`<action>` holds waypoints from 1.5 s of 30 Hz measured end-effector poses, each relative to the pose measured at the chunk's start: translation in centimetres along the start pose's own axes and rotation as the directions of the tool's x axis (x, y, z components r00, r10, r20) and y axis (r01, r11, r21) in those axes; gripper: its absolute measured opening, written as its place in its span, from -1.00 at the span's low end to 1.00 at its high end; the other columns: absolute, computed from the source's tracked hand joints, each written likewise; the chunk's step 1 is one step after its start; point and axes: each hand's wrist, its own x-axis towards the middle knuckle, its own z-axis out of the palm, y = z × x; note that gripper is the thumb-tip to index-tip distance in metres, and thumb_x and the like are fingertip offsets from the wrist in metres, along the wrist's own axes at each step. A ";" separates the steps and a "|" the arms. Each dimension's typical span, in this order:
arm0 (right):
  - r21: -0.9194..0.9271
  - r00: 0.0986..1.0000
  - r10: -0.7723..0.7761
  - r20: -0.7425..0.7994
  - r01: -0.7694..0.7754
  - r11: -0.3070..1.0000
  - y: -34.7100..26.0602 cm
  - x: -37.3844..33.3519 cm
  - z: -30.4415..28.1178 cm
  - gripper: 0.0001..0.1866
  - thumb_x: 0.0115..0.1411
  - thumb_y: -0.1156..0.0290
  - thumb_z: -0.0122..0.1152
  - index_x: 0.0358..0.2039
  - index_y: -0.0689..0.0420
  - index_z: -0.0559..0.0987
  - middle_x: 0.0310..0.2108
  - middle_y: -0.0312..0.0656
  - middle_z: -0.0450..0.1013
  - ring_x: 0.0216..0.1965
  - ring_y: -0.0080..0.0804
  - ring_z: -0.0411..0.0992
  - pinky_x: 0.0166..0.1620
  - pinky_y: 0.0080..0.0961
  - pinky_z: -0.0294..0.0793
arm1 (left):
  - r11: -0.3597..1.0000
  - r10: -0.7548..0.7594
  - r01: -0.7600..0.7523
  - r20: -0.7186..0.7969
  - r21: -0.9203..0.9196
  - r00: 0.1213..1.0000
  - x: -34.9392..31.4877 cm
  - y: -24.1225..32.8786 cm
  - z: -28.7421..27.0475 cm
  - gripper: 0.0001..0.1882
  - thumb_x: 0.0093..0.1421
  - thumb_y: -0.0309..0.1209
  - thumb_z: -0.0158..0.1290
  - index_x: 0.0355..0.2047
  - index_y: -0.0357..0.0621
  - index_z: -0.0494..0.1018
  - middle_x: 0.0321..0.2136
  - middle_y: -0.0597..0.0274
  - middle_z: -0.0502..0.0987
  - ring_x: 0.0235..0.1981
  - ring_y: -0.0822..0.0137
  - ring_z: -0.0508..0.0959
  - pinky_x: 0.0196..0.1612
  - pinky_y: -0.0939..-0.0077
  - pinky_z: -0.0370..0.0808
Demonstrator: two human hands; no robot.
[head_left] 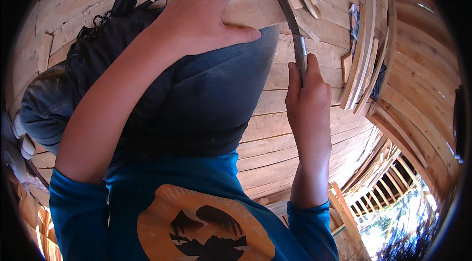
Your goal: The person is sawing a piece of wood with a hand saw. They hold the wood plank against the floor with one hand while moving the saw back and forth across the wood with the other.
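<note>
A light wooden board (253,3) lies across my dark-trousered leg near the top of the view. My left hand (204,17) clasps it from above, thumb stretched along the near edge and fingertips toward the far side. In my right hand (309,89), the closed fingers hold the handle of a handsaw (282,3). Its narrow toothed blade runs up past the board's right end and out of view at the top. The blade stands against or very near the wood; which, I cannot tell.
A knife-like tool with a wooden handle (309,3) lies on the plank floor (275,99) just right of the saw. Long wooden strips (364,49) lie farther right, by a plank wall (418,64). A black strap (128,1) is at the upper left.
</note>
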 end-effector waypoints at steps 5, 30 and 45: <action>0.057 0.995 0.096 0.030 -0.098 0.994 0.9 -4.5 -1.2 -0.93 0.31 0.49 0.04 -0.26 0.20 0.38 -0.71 0.06 0.37 -0.61 0.07 0.49 -0.65 -0.17 0.31 | 0.998 -0.013 0.011 0.045 0.055 0.999 0.3 0.5 -0.3 -0.15 -0.14 0.08 0.32 0.01 -0.24 0.30 -0.23 -0.20 0.52 -0.16 -0.18 0.56 -0.01 0.00 0.41; 0.015 0.995 0.096 0.007 -0.096 0.995 0.6 -5.8 -1.9 -0.92 0.31 0.49 0.04 -0.24 0.19 0.37 -0.72 0.06 0.37 -0.61 0.11 0.47 -0.65 -0.13 0.29 | 0.997 0.037 -0.033 -0.050 0.070 0.998 0.0 0.8 0.6 -0.13 -0.13 0.15 0.29 0.01 -0.23 0.30 -0.26 -0.20 0.54 -0.23 -0.15 0.59 -0.13 0.05 0.49; -0.047 0.999 0.029 -0.024 -0.030 0.998 -1.4 -0.5 -1.2 -0.87 0.34 0.42 0.03 -0.30 0.21 0.36 -0.69 0.09 0.38 -0.63 0.09 0.45 -0.63 -0.19 0.31 | 0.995 -0.052 0.053 0.013 -0.080 0.999 0.1 -0.1 0.5 -0.12 -0.13 0.14 0.31 0.03 -0.25 0.31 -0.25 -0.19 0.53 -0.21 -0.13 0.58 -0.10 0.09 0.49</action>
